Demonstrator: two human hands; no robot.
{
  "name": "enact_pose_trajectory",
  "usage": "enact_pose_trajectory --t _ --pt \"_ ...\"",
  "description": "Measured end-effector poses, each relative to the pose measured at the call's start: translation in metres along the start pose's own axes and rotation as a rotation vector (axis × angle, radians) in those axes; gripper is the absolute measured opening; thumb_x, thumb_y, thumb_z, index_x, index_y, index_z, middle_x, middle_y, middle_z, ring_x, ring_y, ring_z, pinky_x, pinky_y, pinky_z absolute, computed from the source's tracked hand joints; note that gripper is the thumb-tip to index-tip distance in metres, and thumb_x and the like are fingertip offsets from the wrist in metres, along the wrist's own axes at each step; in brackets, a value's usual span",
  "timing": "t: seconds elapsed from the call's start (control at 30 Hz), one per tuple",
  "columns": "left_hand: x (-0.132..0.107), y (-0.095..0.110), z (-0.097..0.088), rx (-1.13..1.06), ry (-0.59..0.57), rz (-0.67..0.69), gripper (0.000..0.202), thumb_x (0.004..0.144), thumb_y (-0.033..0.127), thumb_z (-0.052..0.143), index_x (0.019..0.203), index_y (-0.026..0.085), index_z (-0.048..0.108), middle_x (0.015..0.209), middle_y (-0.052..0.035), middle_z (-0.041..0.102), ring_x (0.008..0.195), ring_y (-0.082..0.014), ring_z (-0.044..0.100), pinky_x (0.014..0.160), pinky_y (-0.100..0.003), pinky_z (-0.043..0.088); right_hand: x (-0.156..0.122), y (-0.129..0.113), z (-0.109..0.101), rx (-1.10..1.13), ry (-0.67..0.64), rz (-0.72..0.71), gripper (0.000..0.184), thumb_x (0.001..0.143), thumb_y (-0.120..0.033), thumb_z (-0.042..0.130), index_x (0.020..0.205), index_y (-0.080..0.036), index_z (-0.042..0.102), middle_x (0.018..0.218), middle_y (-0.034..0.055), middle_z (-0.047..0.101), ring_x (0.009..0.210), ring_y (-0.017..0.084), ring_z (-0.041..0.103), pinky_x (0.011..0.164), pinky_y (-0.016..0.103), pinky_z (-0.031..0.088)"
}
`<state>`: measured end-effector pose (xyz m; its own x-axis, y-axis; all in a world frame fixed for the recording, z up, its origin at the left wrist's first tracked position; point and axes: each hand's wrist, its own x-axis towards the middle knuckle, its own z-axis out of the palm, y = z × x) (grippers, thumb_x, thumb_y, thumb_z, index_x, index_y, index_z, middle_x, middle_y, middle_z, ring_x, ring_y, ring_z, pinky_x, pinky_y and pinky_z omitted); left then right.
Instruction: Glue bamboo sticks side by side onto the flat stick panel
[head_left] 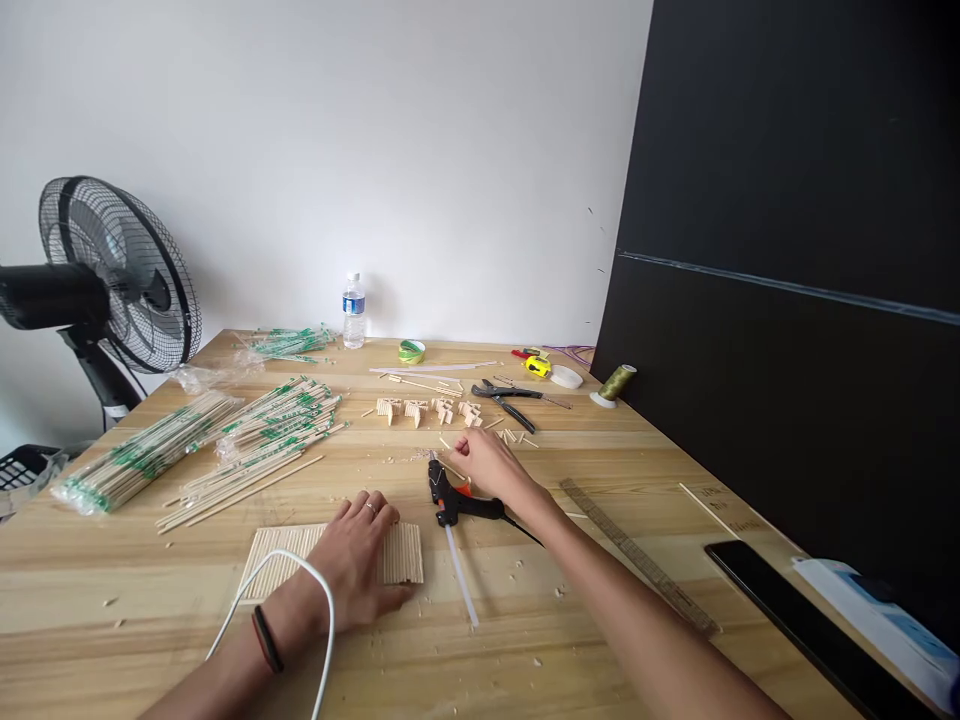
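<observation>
— Where are our hands?
— Our left hand [360, 560] lies flat and spread on the stick mat [403, 553], pressing it to the table [150, 600] and gripping nothing. The mat sits just left of the glue gun [454, 500], near it but apart.
— And the right?
— Our right hand [480, 462] is just beyond the gun's tip, fingers curled down among the short sticks [512, 436] there. We cannot tell whether it has pinched 1.
— How does the mat lie?
— Flat. Its long axis runs left to right, away from the gun, while its single sticks point from us toward the wall [450, 150]. The gun's tip points away from us, and its glue stick [461, 575] trails back toward us.
— What could go wrong?
— We think 2 things. Our right wrist hangs right over the gun, so a dropped arm could touch the tip or knock the gun onto the mat. And the white cable [326, 620], left of the gun, loops over our left wrist. A tug could drag it across the mat and shift it.
</observation>
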<state>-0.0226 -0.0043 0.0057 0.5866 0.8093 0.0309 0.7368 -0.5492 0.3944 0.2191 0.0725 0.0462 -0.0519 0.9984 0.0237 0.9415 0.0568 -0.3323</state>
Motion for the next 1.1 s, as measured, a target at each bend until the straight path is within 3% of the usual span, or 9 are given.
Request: enact_pose_trajectory --t 0.07,0.13,0.2,0.3,0.43,0.67,0.83,0.97,1.1 --pt "0.001 -0.005 -0.001 0.002 -0.01 0.014 0.055 0.072 0.047 0.085 0.112 0.02 0.057 0.124 -0.0133 0.061 0.115 -0.0365 0.057 0.103 -0.055 0.044 -0.027 -0.013 -0.004 0.015 -0.071 -0.015 0.027 0.104 -0.036 0.068 0.124 -0.018 0.069 0.124 0.0084 0.072 0.103 0.023 0.072 0.089 0.042 0.062" --pt "0.002 -0.01 -0.001 0.009 -0.013 0.028 0.054 0.072 0.048 0.085 0.109 0.021 0.057 0.123 -0.0125 0.062 0.115 -0.0365 0.056 0.101 -0.054 0.043 -0.054 -0.028 -0.003 0.024 -0.092 -0.022 0.011 0.097 -0.024 0.07 0.093 -0.018 0.078 0.097 0.0037 0.079 0.088 0.019 0.074 0.081 0.03 0.056" --pt "0.003 -0.013 0.001 0.02 -0.011 0.038 0.053 0.072 0.049 0.085 0.107 0.022 0.057 0.122 -0.012 0.062 0.115 -0.0367 0.056 0.1 -0.053 0.043 -0.076 -0.042 0.001 0.023 -0.094 -0.007 0.008 0.089 -0.019 0.072 0.084 -0.021 0.078 0.091 0.0026 0.08 0.086 0.019 0.073 0.074 0.028 0.05" --pt "0.002 -0.015 0.003 0.031 -0.007 0.054 0.054 0.073 0.047 0.084 0.112 0.021 0.057 0.123 -0.012 0.061 0.115 -0.0361 0.056 0.101 -0.052 0.042 -0.089 -0.053 0.01 0.002 -0.092 0.031 0.009 0.088 -0.019 0.07 0.084 -0.02 0.078 0.098 0.0058 0.081 0.087 0.021 0.074 0.071 0.029 0.046" --pt "0.001 -0.012 0.001 0.034 -0.006 0.078 0.057 0.076 0.044 0.081 0.123 0.022 0.056 0.124 -0.0111 0.062 0.115 -0.0341 0.057 0.101 -0.051 0.042 -0.088 -0.054 0.021 -0.044 -0.105 0.064 0.012 0.09 -0.018 0.067 0.086 -0.02 0.078 0.103 0.0099 0.081 0.092 0.025 0.075 0.07 0.031 0.044" --pt "0.0 -0.008 -0.002 0.066 0.012 0.065 0.042 0.078 0.042 0.076 0.108 0.02 0.057 0.122 -0.0132 0.06 0.113 -0.035 0.056 0.098 -0.051 0.044 -0.091 -0.053 0.029 -0.092 -0.182 0.019 0.022 0.097 -0.022 0.064 0.081 -0.018 0.078 0.096 0.0137 0.081 0.087 0.028 0.076 0.066 0.032 0.041" --pt "0.0 -0.01 0.001 0.084 0.005 0.069 0.042 0.079 0.044 0.074 0.109 0.019 0.056 0.12 -0.0131 0.061 0.112 -0.035 0.057 0.097 -0.052 0.045 -0.094 -0.049 0.024 -0.037 -0.258 -0.086 0.03 0.1 -0.015 0.062 0.073 -0.021 0.076 0.087 0.0066 0.078 0.08 0.02 0.072 0.065 0.028 0.038" --pt "-0.001 -0.011 0.001 0.096 -0.002 0.078 0.046 0.08 0.046 0.075 0.112 0.018 0.056 0.122 -0.0135 0.061 0.113 -0.0351 0.057 0.099 -0.052 0.044 -0.098 -0.04 0.019 0.025 -0.313 -0.155 0.01 0.09 -0.012 0.076 0.09 -0.021 0.079 0.092 0.0024 0.074 0.082 0.017 0.069 0.067 0.026 0.038" --pt "-0.002 -0.007 -0.002 0.114 -0.008 0.084 0.044 0.08 0.048 0.075 0.109 0.019 0.057 0.12 -0.0136 0.061 0.111 -0.0352 0.058 0.098 -0.052 0.045 -0.104 -0.031 0.021 0.068 -0.345 -0.184 0.017 0.084 -0.012 0.082 0.098 -0.021 0.079 0.091 0.0006 0.07 0.075 0.015 0.064 0.065 0.025 0.035"
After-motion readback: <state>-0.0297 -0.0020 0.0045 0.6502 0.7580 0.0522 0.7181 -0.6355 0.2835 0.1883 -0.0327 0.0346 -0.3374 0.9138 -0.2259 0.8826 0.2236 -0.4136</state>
